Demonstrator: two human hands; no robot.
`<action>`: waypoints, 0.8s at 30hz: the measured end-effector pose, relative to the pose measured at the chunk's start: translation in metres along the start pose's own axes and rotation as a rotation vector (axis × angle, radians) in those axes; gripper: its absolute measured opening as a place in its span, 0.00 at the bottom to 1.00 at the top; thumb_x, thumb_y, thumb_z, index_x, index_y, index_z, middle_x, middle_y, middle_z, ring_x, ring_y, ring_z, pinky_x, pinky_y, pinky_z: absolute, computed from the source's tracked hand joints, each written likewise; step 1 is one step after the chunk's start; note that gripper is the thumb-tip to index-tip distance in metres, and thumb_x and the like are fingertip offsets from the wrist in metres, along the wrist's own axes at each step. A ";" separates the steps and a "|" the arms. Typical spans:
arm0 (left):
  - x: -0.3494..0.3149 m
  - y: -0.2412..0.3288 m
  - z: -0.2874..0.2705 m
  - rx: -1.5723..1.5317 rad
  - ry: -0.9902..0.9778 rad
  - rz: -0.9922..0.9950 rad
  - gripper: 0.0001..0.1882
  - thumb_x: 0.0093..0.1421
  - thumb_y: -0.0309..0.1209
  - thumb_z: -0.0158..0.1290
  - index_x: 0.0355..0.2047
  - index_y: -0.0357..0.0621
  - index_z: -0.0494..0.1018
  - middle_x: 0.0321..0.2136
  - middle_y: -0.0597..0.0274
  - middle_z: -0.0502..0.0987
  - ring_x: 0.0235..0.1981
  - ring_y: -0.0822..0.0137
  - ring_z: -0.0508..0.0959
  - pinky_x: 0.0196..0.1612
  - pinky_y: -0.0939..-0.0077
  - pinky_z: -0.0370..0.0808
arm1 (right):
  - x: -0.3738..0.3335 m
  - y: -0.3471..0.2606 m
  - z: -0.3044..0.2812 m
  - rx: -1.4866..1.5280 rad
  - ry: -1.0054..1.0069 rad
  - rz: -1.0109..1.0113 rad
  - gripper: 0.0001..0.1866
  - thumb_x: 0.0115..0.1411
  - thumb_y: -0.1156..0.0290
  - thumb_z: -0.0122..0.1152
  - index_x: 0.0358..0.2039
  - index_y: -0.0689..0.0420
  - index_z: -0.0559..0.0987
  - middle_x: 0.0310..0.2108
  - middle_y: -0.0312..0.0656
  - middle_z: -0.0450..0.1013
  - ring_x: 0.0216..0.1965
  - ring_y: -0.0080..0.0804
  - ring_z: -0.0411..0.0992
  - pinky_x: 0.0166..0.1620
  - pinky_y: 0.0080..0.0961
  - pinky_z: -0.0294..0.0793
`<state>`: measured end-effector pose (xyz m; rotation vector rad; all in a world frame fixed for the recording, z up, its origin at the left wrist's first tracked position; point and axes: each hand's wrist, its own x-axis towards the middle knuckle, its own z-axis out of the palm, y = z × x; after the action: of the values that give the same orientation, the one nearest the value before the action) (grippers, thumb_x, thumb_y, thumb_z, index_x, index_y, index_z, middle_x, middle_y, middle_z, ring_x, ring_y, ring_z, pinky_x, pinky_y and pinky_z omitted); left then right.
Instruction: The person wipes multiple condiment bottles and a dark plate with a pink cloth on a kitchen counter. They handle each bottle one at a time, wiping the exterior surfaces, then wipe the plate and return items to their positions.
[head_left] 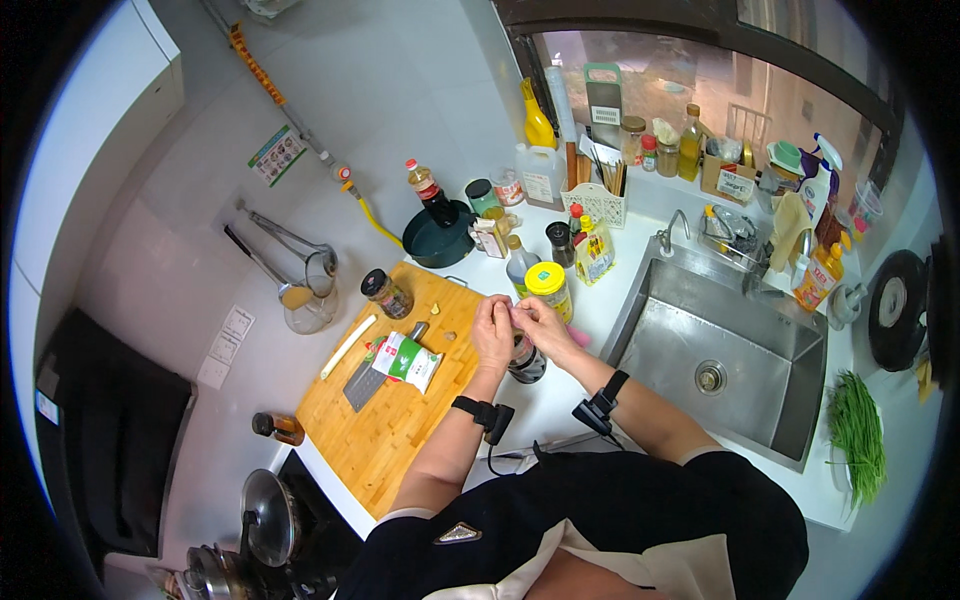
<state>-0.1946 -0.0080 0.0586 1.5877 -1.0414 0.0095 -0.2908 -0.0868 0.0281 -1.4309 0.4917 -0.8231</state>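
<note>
My left hand and my right hand meet at the right edge of the wooden cutting board. Both have their fingers closed together, and whatever small thing is pinched between them is hidden. Just below the right hand stands a dark bottle or jar, its upper part covered by the hands. Close behind them is a yellow-lidded container. On the board lie a white-and-green packet, a cleaver partly under it, a white scallion stalk and a dark-lidded jar.
To the right is a steel sink with a faucet. Bottles and a white chopstick basket line the back. A dark pan holds a sauce bottle. A lidded pan sits lower left; green chives lie far right.
</note>
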 end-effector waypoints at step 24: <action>-0.003 0.008 0.001 0.186 0.115 0.025 0.12 0.65 0.37 0.47 0.34 0.44 0.77 0.29 0.49 0.79 0.32 0.49 0.80 0.34 0.61 0.74 | 0.003 -0.040 -0.004 -0.007 -0.264 0.031 0.26 0.63 0.75 0.44 0.62 0.55 0.70 0.57 0.44 0.69 0.56 0.31 0.68 0.58 0.25 0.66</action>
<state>-0.2016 -0.0065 0.0629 1.7208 -0.9930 0.2176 -0.3001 -0.0894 0.0673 -1.5084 0.3142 -0.5969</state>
